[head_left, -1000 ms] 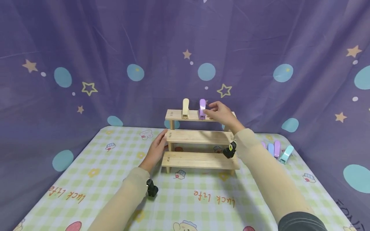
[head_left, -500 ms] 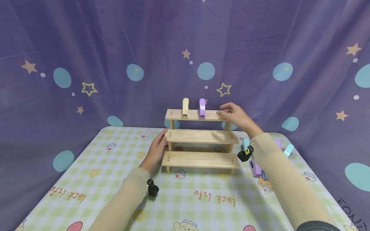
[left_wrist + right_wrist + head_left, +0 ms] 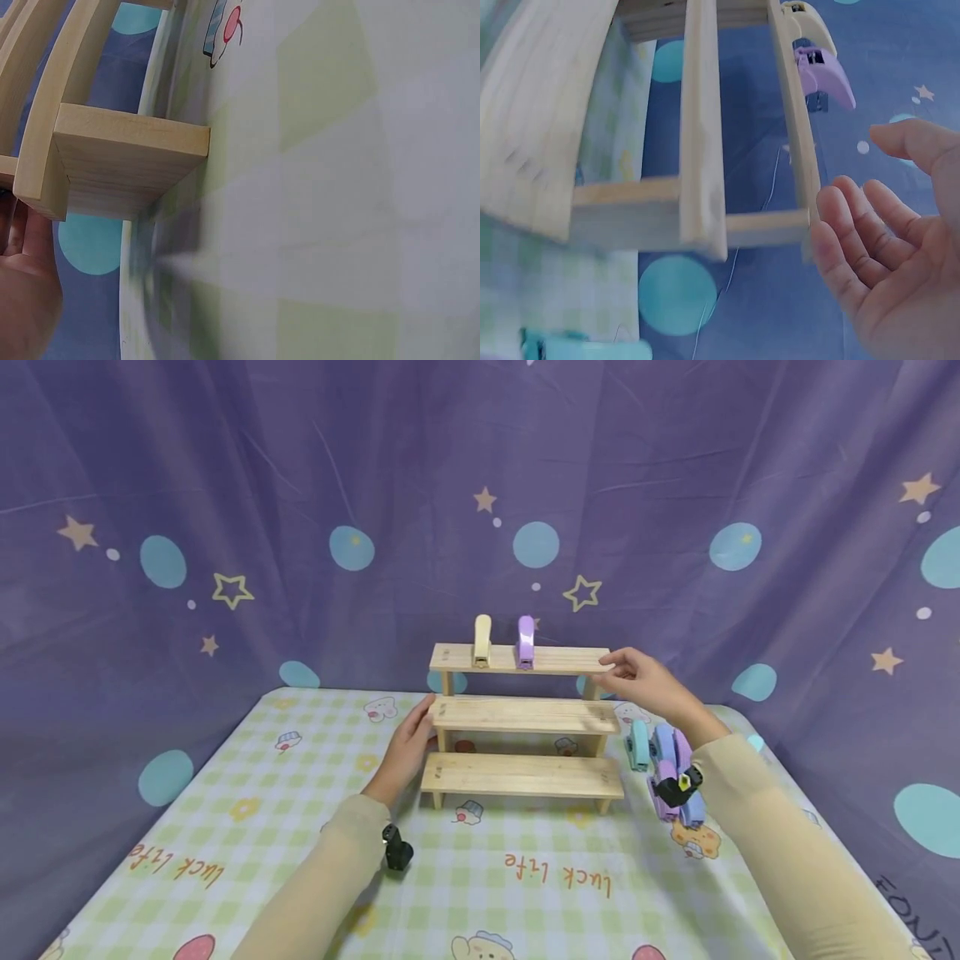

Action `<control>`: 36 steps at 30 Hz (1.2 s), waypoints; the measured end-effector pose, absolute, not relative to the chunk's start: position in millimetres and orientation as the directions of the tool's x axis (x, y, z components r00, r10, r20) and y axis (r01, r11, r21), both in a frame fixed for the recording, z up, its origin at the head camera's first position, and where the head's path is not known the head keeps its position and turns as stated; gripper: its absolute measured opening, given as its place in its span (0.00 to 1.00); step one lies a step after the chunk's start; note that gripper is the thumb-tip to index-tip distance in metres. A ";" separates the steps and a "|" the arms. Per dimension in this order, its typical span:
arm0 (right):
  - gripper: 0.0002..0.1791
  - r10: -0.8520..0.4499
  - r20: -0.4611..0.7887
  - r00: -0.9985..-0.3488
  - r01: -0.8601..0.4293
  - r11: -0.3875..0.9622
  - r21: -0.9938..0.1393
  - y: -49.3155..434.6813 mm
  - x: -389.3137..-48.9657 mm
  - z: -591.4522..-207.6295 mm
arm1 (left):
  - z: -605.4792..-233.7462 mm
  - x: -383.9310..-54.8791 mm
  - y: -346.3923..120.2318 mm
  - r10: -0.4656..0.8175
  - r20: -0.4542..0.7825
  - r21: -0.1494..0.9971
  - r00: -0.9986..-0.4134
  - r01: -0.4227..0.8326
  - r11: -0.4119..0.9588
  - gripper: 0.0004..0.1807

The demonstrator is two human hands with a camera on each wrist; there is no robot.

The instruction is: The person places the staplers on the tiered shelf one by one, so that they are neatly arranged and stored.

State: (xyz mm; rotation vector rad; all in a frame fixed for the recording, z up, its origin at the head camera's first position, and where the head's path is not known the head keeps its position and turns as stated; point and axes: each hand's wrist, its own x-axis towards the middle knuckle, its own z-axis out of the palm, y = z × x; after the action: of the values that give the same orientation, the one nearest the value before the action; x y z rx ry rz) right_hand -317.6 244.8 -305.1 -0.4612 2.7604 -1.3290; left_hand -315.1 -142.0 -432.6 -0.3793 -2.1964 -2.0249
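A three-tier wooden shelf rack (image 3: 525, 714) stands on the table. A cream stapler (image 3: 482, 642) and a purple stapler (image 3: 525, 643) stand side by side, apart, on its top board. My left hand (image 3: 405, 747) rests against the left end of the middle board, its fingertips partly hidden behind the wood in the left wrist view. My right hand (image 3: 648, 685) holds nothing; its loosely bent fingers (image 3: 841, 217) are right at the right end of the top board, with the thumb apart.
Several staplers lie right of the rack, among them a teal one (image 3: 637, 745) and a blue one (image 3: 663, 742), partly hidden by the right wrist's camera (image 3: 678, 787). A checked cloth (image 3: 300, 893) covers the table. A purple curtain (image 3: 420, 460) hangs behind.
My right hand has left the purple stapler and moved right along the top board to its right end. The stapler stays standing there. My left hand has not moved.
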 end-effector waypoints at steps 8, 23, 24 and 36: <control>0.31 -0.274 0.081 -0.958 -0.239 0.614 -0.752 272.9 -302.8 -321.2 | -430.7 -314.4 -141.1 0.085 0.265 0.960 -0.961 0.271 0.075 0.27; 0.28 -0.264 0.062 -0.963 -0.224 0.643 -0.733 323.0 -273.1 -359.0 | -431.4 -312.1 -141.4 0.100 0.252 0.959 -0.963 0.262 0.106 0.28; 0.28 -0.261 0.059 -0.964 -0.219 0.642 -0.735 326.7 -271.4 -362.1 | -431.7 -311.9 -141.6 0.103 0.247 0.959 -0.964 0.258 0.117 0.28; 0.26 -0.213 0.050 -0.976 -0.167 0.580 -0.797 361.7 -255.9 -407.1 | -419.9 -305.6 -141.0 0.120 0.199 0.971 -0.973 0.212 0.107 0.28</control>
State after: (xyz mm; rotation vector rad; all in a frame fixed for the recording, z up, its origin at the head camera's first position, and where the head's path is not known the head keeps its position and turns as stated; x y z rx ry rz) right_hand -255.9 361.7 -407.1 -0.3306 2.7468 -1.3766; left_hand -305.6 -141.0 -419.9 -0.3431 -2.2842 -2.0242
